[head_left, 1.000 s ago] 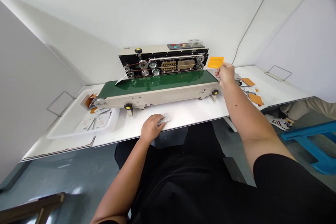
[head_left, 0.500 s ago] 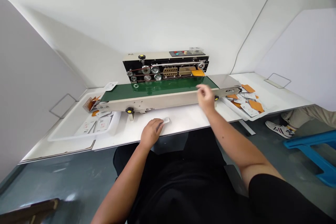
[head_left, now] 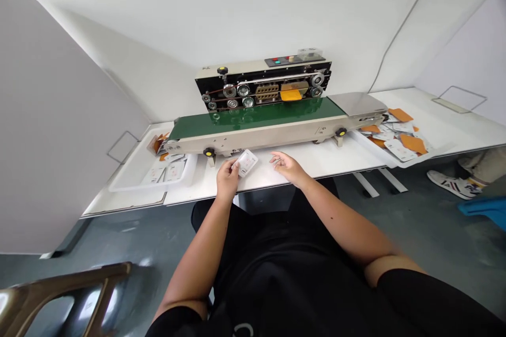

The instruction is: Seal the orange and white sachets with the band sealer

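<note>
We look down at our two hands over a white surface [head_left: 259, 181], with a long machine [head_left: 259, 135] standing across its far part. Our left hand [head_left: 228, 179], at near centre, grasps a small white packet [head_left: 248, 161] by its left edge between thumb and fingers. The packet is tilted, its rounded, printed face turned up towards us. Our right hand [head_left: 290, 169] is just to the right of it, apart from the packet, its fingers released, slightly spread and loosely curved.

On the machine, a green belt [head_left: 261, 118] runs from left to right. Behind the belt is a black panel of metal wheels and brass-coloured blocks. An orange packet [head_left: 291, 95] sticks out towards us in front of the right block, over the belt; whether it touches the belt, we cannot tell.

At the machine's left end, a white tray [head_left: 191, 171] holds white and orange packets. A second tray [head_left: 389, 161], at its right end, holds a looser heap of both colours. Beyond the surface's right side, another person's shoe [head_left: 453, 183] rests on the floor near a blue stool [head_left: 488, 210].
</note>
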`<action>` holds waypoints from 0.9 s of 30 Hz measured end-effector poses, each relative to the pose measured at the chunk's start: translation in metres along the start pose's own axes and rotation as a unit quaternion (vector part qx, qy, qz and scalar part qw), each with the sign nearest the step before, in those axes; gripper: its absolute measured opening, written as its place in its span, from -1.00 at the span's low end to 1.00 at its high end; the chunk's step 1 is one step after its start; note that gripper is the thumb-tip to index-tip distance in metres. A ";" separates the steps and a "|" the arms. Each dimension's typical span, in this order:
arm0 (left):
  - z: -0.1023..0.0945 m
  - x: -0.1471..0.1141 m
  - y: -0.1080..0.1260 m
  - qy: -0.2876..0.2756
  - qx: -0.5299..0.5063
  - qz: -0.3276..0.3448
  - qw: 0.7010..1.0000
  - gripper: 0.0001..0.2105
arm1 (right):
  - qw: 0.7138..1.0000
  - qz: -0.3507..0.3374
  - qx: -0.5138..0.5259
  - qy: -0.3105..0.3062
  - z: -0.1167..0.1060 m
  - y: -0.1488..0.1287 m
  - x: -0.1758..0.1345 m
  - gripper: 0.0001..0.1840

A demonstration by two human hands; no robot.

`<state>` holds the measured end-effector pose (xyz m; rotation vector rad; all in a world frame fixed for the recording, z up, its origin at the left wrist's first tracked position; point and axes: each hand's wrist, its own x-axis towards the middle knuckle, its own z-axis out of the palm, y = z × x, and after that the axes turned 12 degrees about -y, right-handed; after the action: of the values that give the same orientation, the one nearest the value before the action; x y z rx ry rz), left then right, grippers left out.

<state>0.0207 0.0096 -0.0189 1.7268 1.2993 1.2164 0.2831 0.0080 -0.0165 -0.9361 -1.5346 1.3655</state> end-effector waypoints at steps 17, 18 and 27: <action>-0.002 -0.013 0.017 -0.210 0.070 0.211 0.952 -0.87 | 0.990 0.037 -0.033 -0.133 0.005 -0.010 -0.010 -0.45; -0.001 -0.014 0.018 -0.206 0.076 0.219 0.951 -0.87 | 0.989 0.044 -0.041 -0.132 0.006 -0.010 -0.011 -0.45; 0.001 -0.012 0.019 -0.153 0.095 0.209 0.961 -0.77 | 0.985 -0.064 0.040 0.156 -0.117 -0.081 0.021 -0.52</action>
<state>0.0272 -0.0080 -0.0055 2.3081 0.9161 1.0080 0.3859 0.0588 0.0708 -0.9358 -1.2688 1.1219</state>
